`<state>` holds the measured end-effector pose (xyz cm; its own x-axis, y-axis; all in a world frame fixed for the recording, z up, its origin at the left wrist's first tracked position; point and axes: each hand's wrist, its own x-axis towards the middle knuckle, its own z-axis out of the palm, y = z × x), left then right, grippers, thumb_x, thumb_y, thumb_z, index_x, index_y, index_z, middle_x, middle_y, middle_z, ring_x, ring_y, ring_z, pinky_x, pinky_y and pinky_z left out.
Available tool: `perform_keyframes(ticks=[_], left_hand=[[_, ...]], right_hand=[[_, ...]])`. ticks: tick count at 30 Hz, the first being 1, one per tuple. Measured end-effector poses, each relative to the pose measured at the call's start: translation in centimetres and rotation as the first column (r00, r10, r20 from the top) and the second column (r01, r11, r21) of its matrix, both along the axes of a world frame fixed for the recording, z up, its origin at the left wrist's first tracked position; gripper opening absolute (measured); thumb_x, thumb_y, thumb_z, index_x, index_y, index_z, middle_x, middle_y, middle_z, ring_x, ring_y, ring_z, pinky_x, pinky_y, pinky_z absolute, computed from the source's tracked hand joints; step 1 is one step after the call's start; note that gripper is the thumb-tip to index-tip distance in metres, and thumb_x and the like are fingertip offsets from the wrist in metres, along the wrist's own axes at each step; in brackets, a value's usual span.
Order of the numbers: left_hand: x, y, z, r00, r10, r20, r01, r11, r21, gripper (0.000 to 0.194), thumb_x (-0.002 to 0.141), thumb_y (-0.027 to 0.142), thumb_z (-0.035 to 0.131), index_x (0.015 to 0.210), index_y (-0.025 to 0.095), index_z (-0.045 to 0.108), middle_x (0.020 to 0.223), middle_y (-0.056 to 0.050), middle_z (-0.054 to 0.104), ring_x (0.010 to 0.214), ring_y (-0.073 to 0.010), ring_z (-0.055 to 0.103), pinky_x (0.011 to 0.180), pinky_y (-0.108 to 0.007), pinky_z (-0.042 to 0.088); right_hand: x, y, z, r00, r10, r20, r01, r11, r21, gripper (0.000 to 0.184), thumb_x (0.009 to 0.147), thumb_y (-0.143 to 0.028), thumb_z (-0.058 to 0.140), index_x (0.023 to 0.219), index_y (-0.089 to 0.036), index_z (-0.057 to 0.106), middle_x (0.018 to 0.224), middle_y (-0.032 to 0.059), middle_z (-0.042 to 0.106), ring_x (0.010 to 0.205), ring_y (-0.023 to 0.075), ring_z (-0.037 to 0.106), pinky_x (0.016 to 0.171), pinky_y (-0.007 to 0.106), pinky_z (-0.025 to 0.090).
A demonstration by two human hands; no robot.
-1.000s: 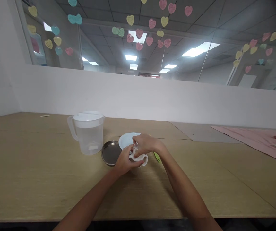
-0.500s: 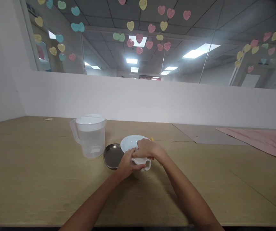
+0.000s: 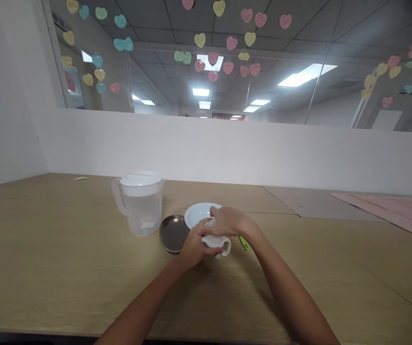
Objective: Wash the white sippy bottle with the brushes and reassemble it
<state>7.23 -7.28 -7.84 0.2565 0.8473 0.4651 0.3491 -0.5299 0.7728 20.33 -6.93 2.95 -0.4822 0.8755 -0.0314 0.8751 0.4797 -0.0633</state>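
Observation:
Near the middle of the table, my left hand (image 3: 192, 249) is wrapped round a white cup (image 3: 213, 241) whose handle points right. My right hand (image 3: 229, 221) is bent over the cup's top with curled fingers. A small clear, shiny thing (image 3: 210, 223) shows between the hands at the cup's mouth; its kind is too small to tell. The inside of the cup is hidden. Just behind the hands lies a white plate (image 3: 198, 212), partly covered by them. A round dark metal pan (image 3: 173, 234) sits left of my left hand.
A clear lidded pitcher (image 3: 143, 211) stands left of the pan. The end of a green handle (image 3: 244, 243) pokes out beside my right wrist. At the far right lie a grey sheet (image 3: 317, 206) and a pink cloth (image 3: 396, 208). A white wall (image 3: 206, 148) rises behind the table.
The view has shifted a little. My right fingers have come down over the cup's mouth, covering more of the clear thing than a second ago. My left hand keeps its hold on the cup.

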Motion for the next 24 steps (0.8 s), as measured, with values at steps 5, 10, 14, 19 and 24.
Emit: perform_keyframes(ticks=[5,10,14,19,24], left_hand=[[0.0,0.2,-0.3,1.0,-0.013,0.007,0.013,0.997,-0.079,0.074,0.052,0.036,0.078,0.116,0.02,0.044,0.095,-0.003,0.063,0.085,-0.021,0.058,0.075,-0.03,0.044],[0.0,0.6,-0.7,1.0,0.01,0.014,-0.01,1.0,-0.021,0.065,0.049,0.039,0.078,0.104,0.018,0.052,0.102,-0.005,0.062,0.093,-0.024,0.056,0.08,-0.031,0.043],[0.1,0.6,-0.7,1.0,0.027,0.013,-0.027,0.999,-0.02,0.065,0.049,0.038,0.078,0.105,0.018,0.051,0.106,-0.006,0.061,0.098,-0.0245,0.054,0.082,-0.031,0.043],[0.2,0.3,-0.2,1.0,-0.024,0.019,0.024,1.0,-0.001,0.064,0.052,0.034,0.077,0.108,0.02,0.05,0.106,-0.004,0.061,0.097,-0.0231,0.055,0.084,-0.031,0.042],[0.2,0.2,-0.3,0.999,0.031,-0.016,-0.031,0.999,0.011,0.074,0.049,0.037,0.078,0.114,0.02,0.048,0.103,-0.004,0.06,0.094,-0.0226,0.054,0.08,-0.03,0.042]], right_hand=[[-0.1,-0.5,0.0,0.992,0.105,0.064,-0.113,0.986,0.123,0.041,0.075,-0.043,0.049,0.102,-0.014,0.056,0.093,0.0119,0.064,0.08,0.0237,0.06,0.06,0.028,0.038],[-1.6,-0.7,-0.8,0.995,-0.072,0.076,0.053,0.973,0.226,0.035,0.081,-0.034,0.04,0.092,-0.009,0.062,0.093,0.017,0.064,0.078,0.0256,0.061,0.062,0.031,0.04],[-2.0,-0.5,-1.0,0.992,-0.103,0.07,0.086,0.973,0.216,0.034,0.079,-0.033,0.039,0.085,-0.011,0.065,0.093,0.0179,0.064,0.079,0.0259,0.062,0.065,0.032,0.041],[-1.7,-0.6,-0.7,0.993,-0.097,0.063,0.082,0.977,0.199,0.035,0.079,-0.037,0.041,0.084,-0.012,0.065,0.09,0.0162,0.065,0.079,0.0253,0.061,0.065,0.032,0.041],[-0.6,-1.2,0.1,0.998,-0.019,0.066,0.008,0.988,0.154,0.042,0.071,-0.049,0.053,0.095,-0.015,0.061,0.089,0.0113,0.065,0.079,0.025,0.06,0.061,0.029,0.04]])
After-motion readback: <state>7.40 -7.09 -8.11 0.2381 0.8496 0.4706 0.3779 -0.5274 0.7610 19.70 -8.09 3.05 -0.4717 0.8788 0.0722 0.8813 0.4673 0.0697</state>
